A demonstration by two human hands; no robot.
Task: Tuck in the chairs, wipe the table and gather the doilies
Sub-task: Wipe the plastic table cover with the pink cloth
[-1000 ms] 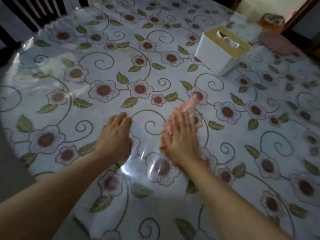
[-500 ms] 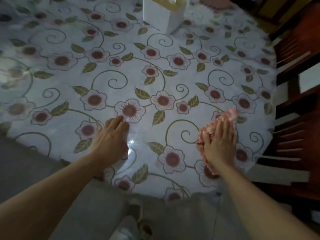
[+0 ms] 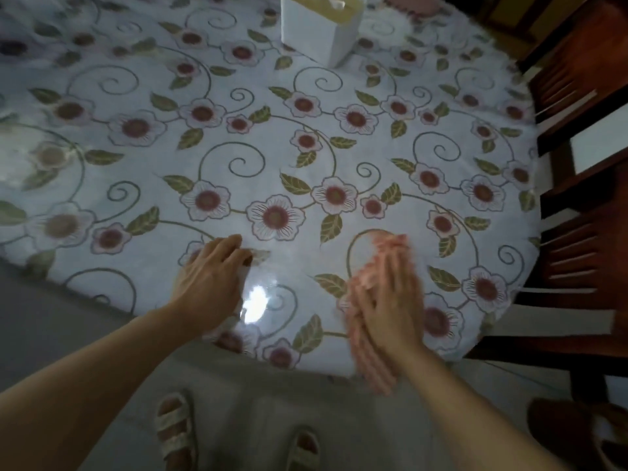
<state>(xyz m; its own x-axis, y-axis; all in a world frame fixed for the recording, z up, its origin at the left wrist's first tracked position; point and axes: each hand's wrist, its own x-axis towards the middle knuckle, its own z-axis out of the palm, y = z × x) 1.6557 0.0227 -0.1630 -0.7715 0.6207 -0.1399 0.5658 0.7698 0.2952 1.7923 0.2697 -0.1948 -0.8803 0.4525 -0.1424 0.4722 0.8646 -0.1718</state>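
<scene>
A round table carries a white cloth printed with maroon flowers under clear plastic. My right hand presses flat on a pink wiping cloth near the table's front edge; the cloth is blurred with motion and its lower end hangs past the rim. My left hand rests palm down on the tabletop to the left, fingers slightly curled, holding nothing. A pink doily lies at the far edge, partly cut off by the frame. A dark wooden chair stands against the table's right side.
A white tissue box with a tan lid stands at the far middle of the table. Grey floor lies below the table's front edge, with my sandalled feet on it. A dark object sits on the floor at lower right.
My right hand and the pink cloth slid right along the table, then back toward the front edge. My left hand stayed planted. My view shifted right, bringing in the chair and my feet.
</scene>
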